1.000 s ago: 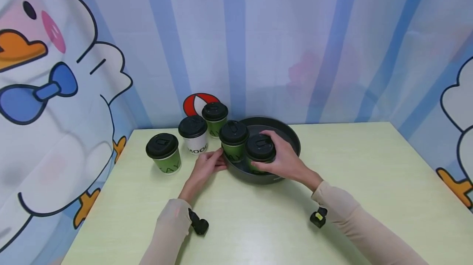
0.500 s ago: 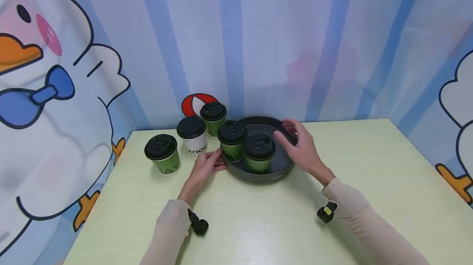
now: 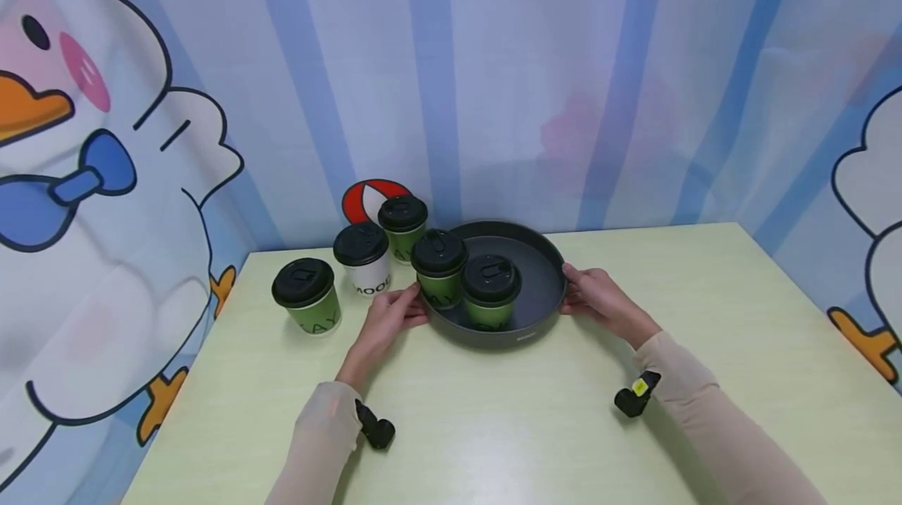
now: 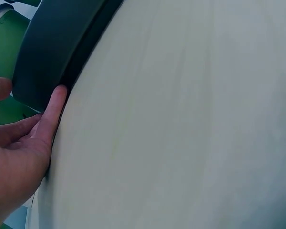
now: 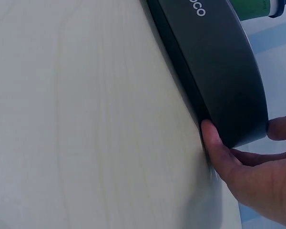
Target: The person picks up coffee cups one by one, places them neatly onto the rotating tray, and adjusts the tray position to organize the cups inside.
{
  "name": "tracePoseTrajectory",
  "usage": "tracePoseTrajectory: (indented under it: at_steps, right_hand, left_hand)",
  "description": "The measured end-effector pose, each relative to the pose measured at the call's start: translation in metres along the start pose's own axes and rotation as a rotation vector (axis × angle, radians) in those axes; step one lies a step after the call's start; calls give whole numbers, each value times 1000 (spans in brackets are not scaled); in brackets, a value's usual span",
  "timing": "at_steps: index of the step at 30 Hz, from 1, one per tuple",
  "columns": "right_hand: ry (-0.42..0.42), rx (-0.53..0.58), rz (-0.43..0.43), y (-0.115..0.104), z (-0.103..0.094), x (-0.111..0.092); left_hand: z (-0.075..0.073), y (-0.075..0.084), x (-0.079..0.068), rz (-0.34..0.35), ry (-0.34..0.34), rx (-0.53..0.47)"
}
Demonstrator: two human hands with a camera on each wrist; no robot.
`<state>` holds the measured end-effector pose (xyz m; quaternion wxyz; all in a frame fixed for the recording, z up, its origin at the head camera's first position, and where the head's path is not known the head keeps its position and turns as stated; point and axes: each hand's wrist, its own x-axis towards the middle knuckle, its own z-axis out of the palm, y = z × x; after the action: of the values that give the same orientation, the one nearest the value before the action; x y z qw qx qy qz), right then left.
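A round dark grey pan [image 3: 539, 286] sits on the table with two green paper cups inside, both with black lids. One cup [image 3: 440, 258] stands at the pan's left wall; the other [image 3: 491, 290] is just right of it, nearer the front. My left hand [image 3: 384, 319] grips the pan's left side, thumb at the rim and fingers low on the wall [image 4: 52, 47] in the left wrist view. On the opposite side my right hand [image 3: 602, 301] holds the rim the same way; the right wrist view shows a fingertip at the lower edge of the wall [image 5: 224, 71].
Left of the pan stand a white lidded cup [image 3: 369, 274], a green cup [image 3: 306, 297] farther left, and another green cup [image 3: 403, 227] behind. A printed curtain [image 3: 493, 82] hangs along the back edge of the pale table [image 3: 493, 427].
My right hand has let go of the front green cup, moved right, and taken hold of the pan's right side. The left hand has stayed at the pan's left side.
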<state>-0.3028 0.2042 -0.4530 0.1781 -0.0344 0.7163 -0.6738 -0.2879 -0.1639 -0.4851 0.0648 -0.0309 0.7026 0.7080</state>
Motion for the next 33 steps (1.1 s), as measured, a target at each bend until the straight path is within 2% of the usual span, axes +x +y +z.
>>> tracePoseTrajectory:
  at_steps: [6, 11, 16, 22, 27, 33]
  right_hand:
    - [-39, 52, 3, 2, -1, -4]
    - [-77, 126, 51, 3, -3, -10]
    - [-117, 117, 59, 7, -4, -16]
    - [-61, 121, 49, 6, -4, -12]
    - [-6, 127, 73, 4, -3, -7]
    - [-57, 176, 68, 7, -3, -11]
  left_hand:
    - [-1, -2, 1, 5, 3, 0]
    - [-1, -2, 1, 8, 1, 7]
    - [0, -1, 1, 2, 3, 20]
    - [0, -2, 1, 0, 9, 16]
    - [0, -2, 1, -1, 8, 5]
    - [0, -1, 1, -2, 9, 11]
